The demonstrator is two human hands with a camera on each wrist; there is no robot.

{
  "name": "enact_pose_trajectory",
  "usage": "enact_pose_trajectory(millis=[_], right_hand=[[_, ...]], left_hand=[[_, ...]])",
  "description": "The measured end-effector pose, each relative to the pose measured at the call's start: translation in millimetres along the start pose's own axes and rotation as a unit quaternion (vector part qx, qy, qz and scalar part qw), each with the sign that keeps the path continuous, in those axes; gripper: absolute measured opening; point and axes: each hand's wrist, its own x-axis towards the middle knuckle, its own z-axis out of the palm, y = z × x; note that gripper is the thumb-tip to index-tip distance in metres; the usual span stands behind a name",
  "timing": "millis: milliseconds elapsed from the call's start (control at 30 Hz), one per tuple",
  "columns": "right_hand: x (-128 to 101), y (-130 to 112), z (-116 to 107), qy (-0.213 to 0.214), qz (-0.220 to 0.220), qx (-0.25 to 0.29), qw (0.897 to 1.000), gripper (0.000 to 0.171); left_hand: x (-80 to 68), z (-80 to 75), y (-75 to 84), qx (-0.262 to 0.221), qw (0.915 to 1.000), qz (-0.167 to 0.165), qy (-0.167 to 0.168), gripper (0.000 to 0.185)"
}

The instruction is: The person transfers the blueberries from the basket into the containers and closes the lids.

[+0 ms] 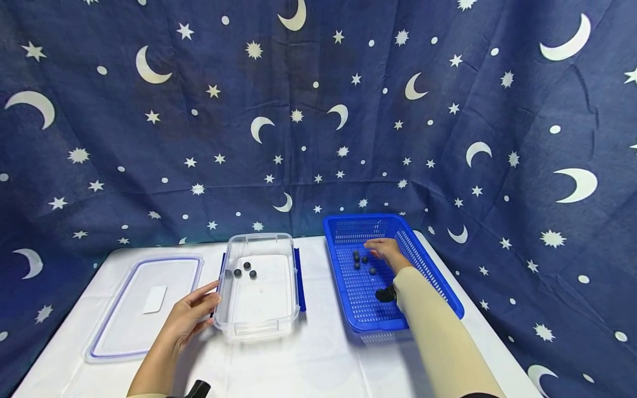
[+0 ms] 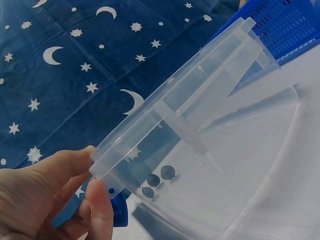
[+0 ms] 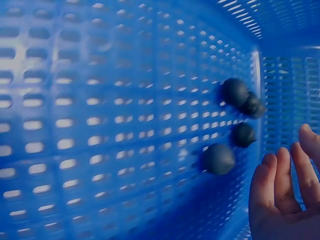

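My left hand (image 1: 189,315) pinches the left rim of a clear plastic container (image 1: 261,321), thumb on one side and fingers on the other. Three dark blueberries (image 2: 168,172) lie on its floor toward the far left. Blue side clips (image 1: 299,279) hang from the container. Over on the right, my right hand (image 1: 385,250) is inside a blue perforated basket (image 1: 365,309), with fingers extended and apart and nothing seen between them. Close by its fingertips, several blueberries (image 3: 218,159) sit on the basket floor.
A clear lid (image 1: 116,309) with a blue-purple seal lies flat on the white table (image 1: 318,365) left of the container, and a white rectangle (image 1: 155,299) shows on it. A dark blue cloth (image 1: 298,166) with moons and stars hangs behind the table.
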Motion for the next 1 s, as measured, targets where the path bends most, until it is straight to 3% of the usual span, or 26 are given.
enact_pose_trajectory(millis=[233, 633, 1000], right_hand=[[0, 19, -3, -0.018, 0.0, -0.049, 0.999, 0.037], [2, 26, -3, -0.049, -0.031, -0.132, 0.99, 0.035], [4, 30, -2, -0.041, -0.053, -0.153, 0.986, 0.032]], left_hand=[[0.1, -1.1, -0.7, 0.002, 1.0, -0.002, 0.002, 0.04], [1.0, -0.7, 1.4, 0.01, 1.0, 0.001, -0.002, 0.053], [1.5, -0.5, 1.0, 0.01, 1.0, -0.001, -0.002, 0.054]])
